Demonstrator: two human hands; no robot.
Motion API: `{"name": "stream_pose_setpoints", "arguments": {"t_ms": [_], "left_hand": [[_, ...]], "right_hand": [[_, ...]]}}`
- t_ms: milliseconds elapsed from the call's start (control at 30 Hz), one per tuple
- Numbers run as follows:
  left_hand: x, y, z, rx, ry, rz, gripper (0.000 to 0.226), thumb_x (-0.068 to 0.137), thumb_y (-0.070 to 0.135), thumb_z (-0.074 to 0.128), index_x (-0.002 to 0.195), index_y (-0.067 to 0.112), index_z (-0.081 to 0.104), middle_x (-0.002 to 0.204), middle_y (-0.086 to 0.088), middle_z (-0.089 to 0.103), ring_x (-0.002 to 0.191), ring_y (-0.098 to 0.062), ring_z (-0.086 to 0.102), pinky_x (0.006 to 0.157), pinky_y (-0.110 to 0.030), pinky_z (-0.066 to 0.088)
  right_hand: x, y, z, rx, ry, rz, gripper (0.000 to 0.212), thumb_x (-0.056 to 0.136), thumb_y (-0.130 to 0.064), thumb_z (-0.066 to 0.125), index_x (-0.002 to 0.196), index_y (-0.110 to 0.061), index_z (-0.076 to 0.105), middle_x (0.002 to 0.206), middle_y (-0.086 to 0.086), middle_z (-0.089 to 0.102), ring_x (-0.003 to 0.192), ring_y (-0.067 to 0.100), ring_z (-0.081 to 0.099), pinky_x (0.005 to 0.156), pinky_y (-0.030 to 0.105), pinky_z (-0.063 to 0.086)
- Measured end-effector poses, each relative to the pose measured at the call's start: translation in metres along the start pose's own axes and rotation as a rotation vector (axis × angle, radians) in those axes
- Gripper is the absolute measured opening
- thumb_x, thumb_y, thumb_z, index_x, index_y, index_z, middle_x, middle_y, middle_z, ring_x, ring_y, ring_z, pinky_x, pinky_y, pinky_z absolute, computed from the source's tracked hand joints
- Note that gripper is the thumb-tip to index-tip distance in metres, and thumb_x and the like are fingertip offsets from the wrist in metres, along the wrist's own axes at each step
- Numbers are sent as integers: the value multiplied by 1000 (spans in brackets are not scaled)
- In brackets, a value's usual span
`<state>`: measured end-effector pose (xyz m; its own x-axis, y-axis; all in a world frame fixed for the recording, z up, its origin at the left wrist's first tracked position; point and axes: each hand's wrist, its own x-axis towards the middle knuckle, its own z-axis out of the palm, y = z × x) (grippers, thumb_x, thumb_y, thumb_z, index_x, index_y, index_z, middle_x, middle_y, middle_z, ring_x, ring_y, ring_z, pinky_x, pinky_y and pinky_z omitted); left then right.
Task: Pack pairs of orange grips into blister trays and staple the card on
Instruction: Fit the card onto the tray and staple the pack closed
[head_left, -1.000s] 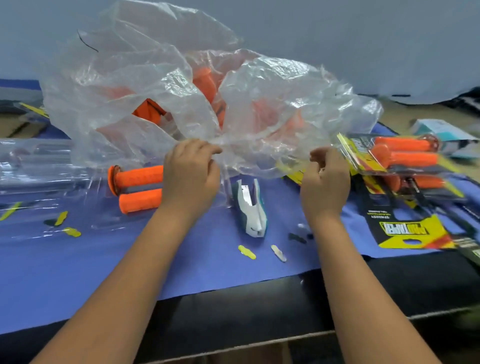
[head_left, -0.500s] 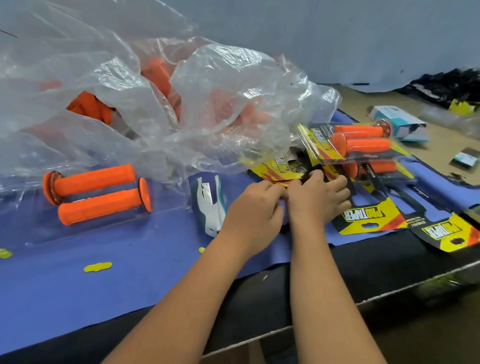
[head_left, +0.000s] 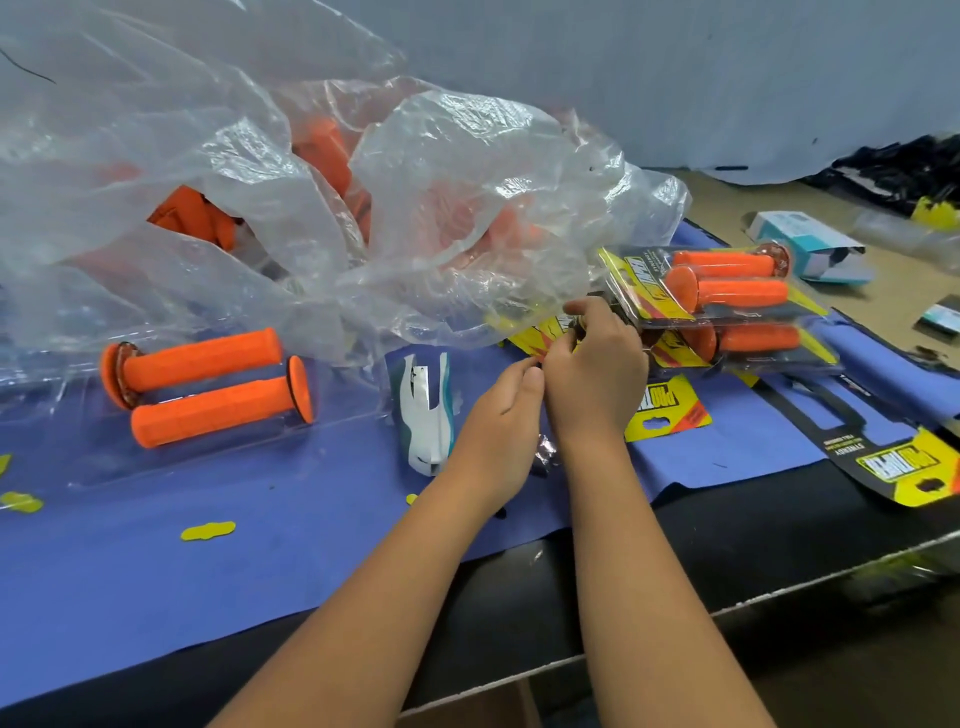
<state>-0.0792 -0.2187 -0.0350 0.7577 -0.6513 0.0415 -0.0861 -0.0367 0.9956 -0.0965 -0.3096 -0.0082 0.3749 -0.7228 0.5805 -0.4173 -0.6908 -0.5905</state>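
Pinching the edge of a yellow card (head_left: 535, 338) at the frame's centre, the left hand (head_left: 501, 415) and right hand (head_left: 597, 374) sit touching each other, fingers curled. At nine o'clock, two orange grips (head_left: 208, 387) lie in a clear blister tray (head_left: 337, 415) on the blue-covered tabletop (head_left: 260, 545). Finished packs (head_left: 727, 301) are stacked at two o'clock, with a crumpled plastic bag (head_left: 260, 182) of grips at eleven.
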Motion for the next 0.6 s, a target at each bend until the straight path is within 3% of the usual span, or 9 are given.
{"name": "stream_pose_setpoints", "arguments": {"t_ms": [67, 133, 233, 300, 333, 433, 500, 600], "left_hand": [[2, 0, 1, -58, 8, -41, 50, 81, 39, 43, 126, 24, 58, 121, 0, 66, 117, -19, 60, 104, -46, 45], [4, 0, 2, -65, -14, -57, 47, 73, 29, 50, 120, 28, 58, 115, 3, 68, 111, -16, 63, 98, -45, 50], [9, 4, 3, -36, -28, -81, 54, 68, 35, 62, 121, 33, 54, 107, 12, 67, 98, -6, 65, 69, -23, 57], [13, 9, 7, 70, 17, -91, 47, 72, 34, 71, 113, 39, 48, 95, 19, 63, 88, 1, 61, 46, -11, 47], [15, 10, 10, 157, 36, -87, 44, 75, 32, 73, 108, 40, 45, 90, 20, 61, 86, 1, 60, 44, -12, 45], [20, 9, 23, 265, 117, -59, 39, 80, 24, 72, 113, 30, 51, 78, 16, 65, 79, -4, 63, 48, -16, 45], [22, 7, 27, 257, 155, -65, 41, 82, 18, 68, 121, 26, 59, 76, 15, 68, 75, -7, 65, 51, -18, 50], [24, 0, 30, 439, 137, -10, 23, 85, 22, 63, 104, 30, 72, 94, 12, 73, 90, -10, 66, 74, -26, 52]], "right_hand": [[2, -3, -4, 172, -52, 93, 30, 88, -6, 53, 112, -19, 65, 103, 2, 69, 100, 24, 60, 81, 37, 47], [11, -4, -10, 375, -210, 203, 27, 86, -12, 56, 108, -23, 67, 100, -3, 69, 92, 17, 62, 75, 32, 49], [24, -6, -18, 684, -427, 409, 15, 87, -15, 60, 97, -19, 71, 89, -5, 67, 81, 9, 60, 73, 30, 53], [29, -5, -20, 865, -307, 643, 6, 87, -11, 62, 86, -14, 67, 87, 0, 64, 84, 13, 59, 76, 34, 56], [31, -2, -21, 952, -208, 759, 6, 87, -8, 61, 82, -12, 64, 87, 5, 63, 85, 17, 59, 75, 34, 57], [37, 11, -25, 1283, -24, 1024, 7, 91, -1, 54, 95, 2, 58, 103, 21, 59, 101, 31, 62, 76, 34, 57], [43, 20, -28, 1431, -64, 1106, 22, 95, -1, 50, 115, 8, 51, 112, 24, 53, 115, 38, 57, 85, 37, 55], [54, 26, -34, 1470, -175, 1108, 32, 99, -4, 43, 128, 7, 47, 108, 21, 55, 121, 38, 55, 88, 40, 52]]}}
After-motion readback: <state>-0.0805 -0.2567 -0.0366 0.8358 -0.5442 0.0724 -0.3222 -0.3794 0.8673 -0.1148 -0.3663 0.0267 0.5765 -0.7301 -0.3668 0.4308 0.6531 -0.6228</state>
